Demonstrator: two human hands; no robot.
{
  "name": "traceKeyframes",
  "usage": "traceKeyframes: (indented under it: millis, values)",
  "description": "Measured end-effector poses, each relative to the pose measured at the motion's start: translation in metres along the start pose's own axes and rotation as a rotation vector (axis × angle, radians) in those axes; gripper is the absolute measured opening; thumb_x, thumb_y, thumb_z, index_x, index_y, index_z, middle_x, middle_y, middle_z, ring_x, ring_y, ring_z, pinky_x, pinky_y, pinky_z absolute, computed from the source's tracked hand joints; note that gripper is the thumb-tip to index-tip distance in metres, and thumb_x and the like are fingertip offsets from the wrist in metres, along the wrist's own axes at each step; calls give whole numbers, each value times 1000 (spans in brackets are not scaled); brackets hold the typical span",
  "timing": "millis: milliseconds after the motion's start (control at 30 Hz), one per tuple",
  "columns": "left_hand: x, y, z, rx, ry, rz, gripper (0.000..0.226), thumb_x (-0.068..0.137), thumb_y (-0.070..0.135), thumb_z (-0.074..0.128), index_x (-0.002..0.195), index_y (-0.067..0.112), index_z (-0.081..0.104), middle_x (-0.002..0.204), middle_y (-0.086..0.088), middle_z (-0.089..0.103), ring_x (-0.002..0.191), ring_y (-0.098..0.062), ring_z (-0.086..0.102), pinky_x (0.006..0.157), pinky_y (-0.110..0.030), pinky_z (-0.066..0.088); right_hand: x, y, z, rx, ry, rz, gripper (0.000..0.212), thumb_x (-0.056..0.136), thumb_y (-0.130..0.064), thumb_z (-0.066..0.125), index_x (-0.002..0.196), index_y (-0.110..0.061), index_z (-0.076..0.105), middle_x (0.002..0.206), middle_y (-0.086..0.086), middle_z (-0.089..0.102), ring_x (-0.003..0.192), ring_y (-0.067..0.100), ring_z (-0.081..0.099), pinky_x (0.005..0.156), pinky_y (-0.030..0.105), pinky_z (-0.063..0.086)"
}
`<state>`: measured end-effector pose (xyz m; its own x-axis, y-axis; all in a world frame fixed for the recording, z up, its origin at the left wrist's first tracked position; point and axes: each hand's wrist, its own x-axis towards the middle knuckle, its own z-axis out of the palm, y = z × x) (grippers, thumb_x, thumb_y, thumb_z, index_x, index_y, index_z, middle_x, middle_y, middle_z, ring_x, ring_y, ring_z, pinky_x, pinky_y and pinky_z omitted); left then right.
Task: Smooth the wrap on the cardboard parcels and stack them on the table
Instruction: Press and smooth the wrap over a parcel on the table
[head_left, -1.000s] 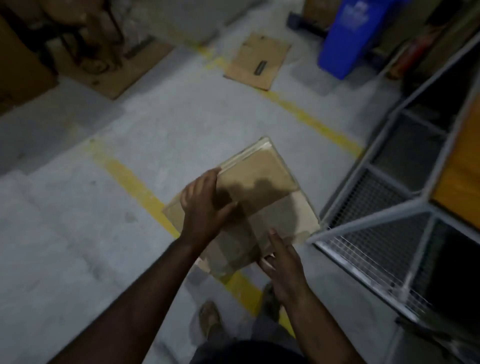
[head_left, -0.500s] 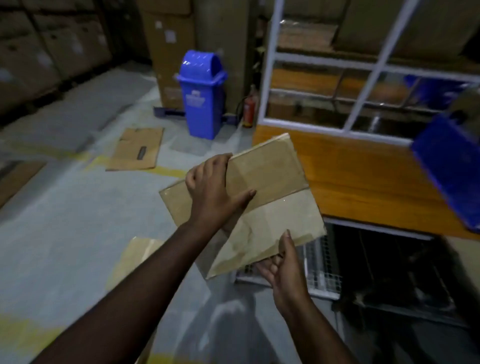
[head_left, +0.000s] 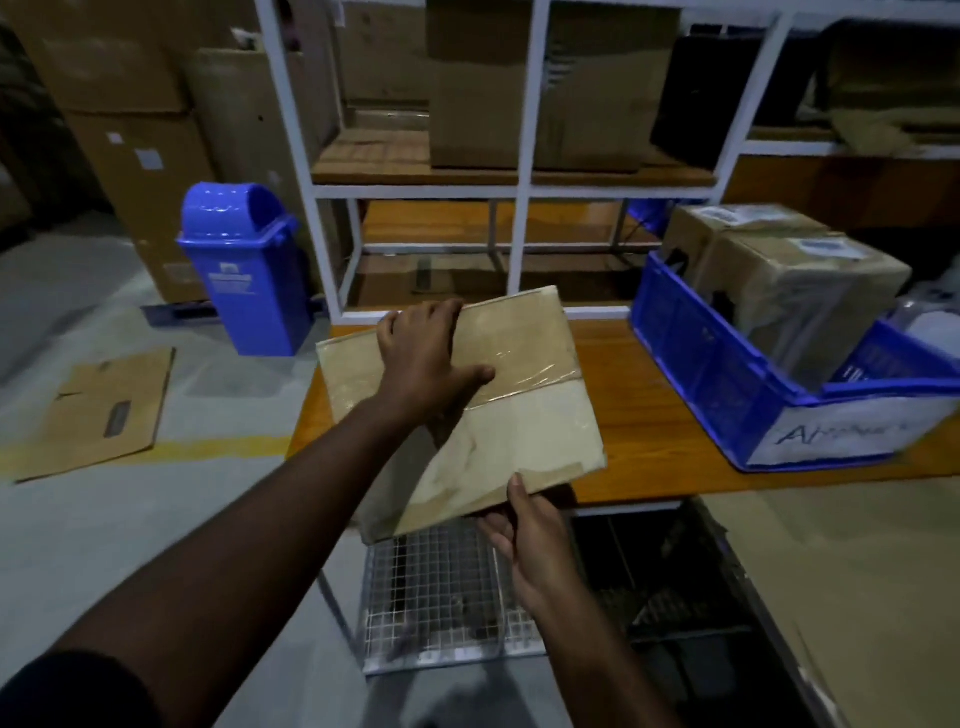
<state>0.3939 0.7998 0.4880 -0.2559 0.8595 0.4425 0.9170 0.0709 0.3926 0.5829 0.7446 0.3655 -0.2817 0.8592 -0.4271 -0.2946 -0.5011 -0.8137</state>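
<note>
1. The left hand (head_left: 426, 358) lies on top of the flat cardboard parcel (head_left: 524, 415); its fingers curl over the parcel's far left edge and the thumb stretches across the top face, so it grips the parcel from above.
2. The right hand (head_left: 524, 530) holds the near edge of the same parcel; the thumb presses on the top face near the near right corner while the fingers go underneath, a pinch on the cardboard.
3. The parcel is held in the air, tilted, with its far part over the near left corner of the wooden table (head_left: 649, 447) and its near part out past the table's front edge; whether it touches the tabletop cannot be told; clear wrap (head_left: 524, 364) shines across its upper half, with creases near the middle band.
4. Below the hands, under the table, sits a wire mesh panel (head_left: 436, 597).
5. On the table to the right stands a blue crate (head_left: 727, 374), well apart from the parcel; wrapped cardboard boxes (head_left: 800, 280) sit inside it.
6. Behind the table rises a white-framed shelf rack (head_left: 524, 187) with a large box (head_left: 540, 83) on its upper shelf.
7. To the left, on the floor, stands a blue bin (head_left: 244, 270); nearer, a flattened cardboard sheet (head_left: 104, 410) lies over a yellow floor line (head_left: 218, 447).
</note>
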Motion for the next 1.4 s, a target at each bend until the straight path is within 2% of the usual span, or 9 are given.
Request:
traceKeyframes:
  millis: [233,367,533,633,800,867,933,1167,1400]
  values:
    - [109,-16,68,-34,-208,99,93,73,68,78,150,28,44,150,-2,50,143,-25,37,121,-49,12,76,-28,-2,-200,6,8,19,108,-28,55,116,-13,65,118,7,73,104,24,74,80,32,63]
    - [159,-34,98,-28,-445,37,99,76,70,75,157,28,36,157,-6,42,148,-33,27,120,-50,13,112,-53,3,-470,31,-28,54,102,-53,59,90,-2,68,77,9,68,70,31,62,64,44,48]
    - [188,-51,124,-12,-585,35,81,89,64,67,153,20,44,156,-6,47,145,-30,38,121,-52,27,138,-88,1,-1068,236,-250,68,85,-81,57,58,-19,57,53,-8,58,56,7,56,51,27,36]
    - [184,-61,131,59,-687,57,84,97,63,54,162,18,25,172,-9,13,158,-29,9,127,-49,11,144,-98,2,-1100,335,-532,66,88,-80,50,61,-20,55,59,-4,59,58,10,57,51,30,41]
    - [148,-83,134,111,-592,44,93,95,73,43,164,23,9,172,-2,-7,159,-23,-8,127,-55,-1,186,-135,19,-1125,105,-971,33,101,-53,53,77,-31,58,73,-17,59,74,5,60,58,21,46]
    - [131,-97,133,138,-551,26,91,96,75,34,165,22,8,172,0,-5,159,-20,-7,127,-52,-3,216,-146,30,-1375,-53,-897,28,103,-55,48,118,-38,63,126,-23,61,125,6,55,100,17,43]
    - [120,-101,133,171,-515,6,84,100,72,25,165,20,8,173,-1,-1,159,-18,-5,128,-47,-2,248,-152,34,-1698,-193,-704,70,102,-71,31,162,-35,25,171,-17,14,161,17,4,127,37,9]
    - [111,-95,156,277,-432,-20,75,102,63,0,164,22,-2,172,2,-10,156,-14,-16,128,-43,-7,299,-140,34,-1885,-179,-695,87,92,-86,-4,163,-36,-11,169,-13,-25,155,12,-27,118,41,-30]
    - [144,-82,159,266,-467,-87,70,107,56,13,165,18,-1,172,0,-8,158,-16,-12,128,-41,-7,331,-175,44,-1949,-310,-651,75,103,-70,6,166,-31,-10,171,-10,-22,155,14,-27,126,46,-16]
